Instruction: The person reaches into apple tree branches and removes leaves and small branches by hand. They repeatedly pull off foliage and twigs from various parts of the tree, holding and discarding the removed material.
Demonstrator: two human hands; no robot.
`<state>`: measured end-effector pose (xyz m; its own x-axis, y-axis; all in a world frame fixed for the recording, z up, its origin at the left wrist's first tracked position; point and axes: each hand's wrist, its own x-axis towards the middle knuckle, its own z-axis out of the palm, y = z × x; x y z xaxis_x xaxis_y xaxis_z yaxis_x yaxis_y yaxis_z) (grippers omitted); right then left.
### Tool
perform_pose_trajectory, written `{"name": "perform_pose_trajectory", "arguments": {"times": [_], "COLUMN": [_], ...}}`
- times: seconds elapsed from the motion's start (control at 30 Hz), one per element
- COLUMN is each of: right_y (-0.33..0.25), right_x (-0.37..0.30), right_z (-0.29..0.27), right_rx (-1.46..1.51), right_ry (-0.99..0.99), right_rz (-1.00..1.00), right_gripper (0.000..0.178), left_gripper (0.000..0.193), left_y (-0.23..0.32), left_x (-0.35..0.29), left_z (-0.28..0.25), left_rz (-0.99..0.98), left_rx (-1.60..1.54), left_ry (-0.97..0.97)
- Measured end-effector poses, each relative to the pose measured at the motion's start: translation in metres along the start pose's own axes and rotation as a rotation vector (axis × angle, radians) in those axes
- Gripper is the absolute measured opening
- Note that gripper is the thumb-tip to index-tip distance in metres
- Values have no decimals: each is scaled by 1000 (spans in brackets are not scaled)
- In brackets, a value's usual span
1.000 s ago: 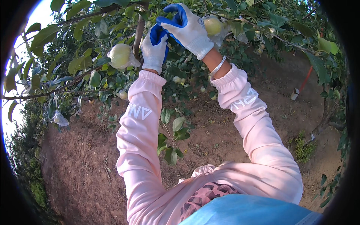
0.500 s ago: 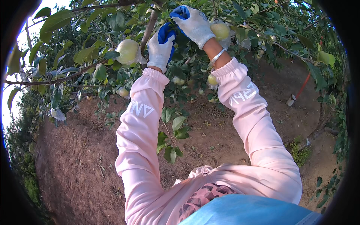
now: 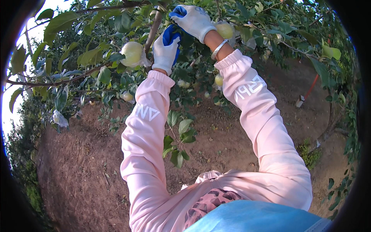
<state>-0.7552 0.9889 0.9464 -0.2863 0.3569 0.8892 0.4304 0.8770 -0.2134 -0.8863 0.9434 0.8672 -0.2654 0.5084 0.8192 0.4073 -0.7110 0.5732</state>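
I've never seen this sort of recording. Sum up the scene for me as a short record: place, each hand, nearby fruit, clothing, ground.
Place: outdoors, among leafy fruit trees
Left hand: gloved white and blue, fingers curled; any held item is hidden
Right hand: gloved alike, fingers bent, beside the left; grip contents hidden
Nearby fruit: one pale, wrapped fruit left of the left hand; another pale fruit beside the right wrist
Clothing: pink sleeves; silvery bracelet on the right wrist
Ground: brown soil
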Motion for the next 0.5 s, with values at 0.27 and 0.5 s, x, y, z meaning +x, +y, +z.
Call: {"name": "perform_pose_trajectory", "arguments": {"times": [0.27,0.5], "right_y": [12,37], "right_x": [-24,-131], "right_z": [-28,-42], "right_rx": [506,373], "right_ry": [165,-216], "right_rz": [-60,6], "right_gripper": [56,31], "left_gripper": [45,50], "left_y": [13,11], "left_x": [-5,-11], "left_z": [-7,4], "left_rz": [-204,-164], "left_rx": [-467,-487], "left_ry": [-104,-101]}}
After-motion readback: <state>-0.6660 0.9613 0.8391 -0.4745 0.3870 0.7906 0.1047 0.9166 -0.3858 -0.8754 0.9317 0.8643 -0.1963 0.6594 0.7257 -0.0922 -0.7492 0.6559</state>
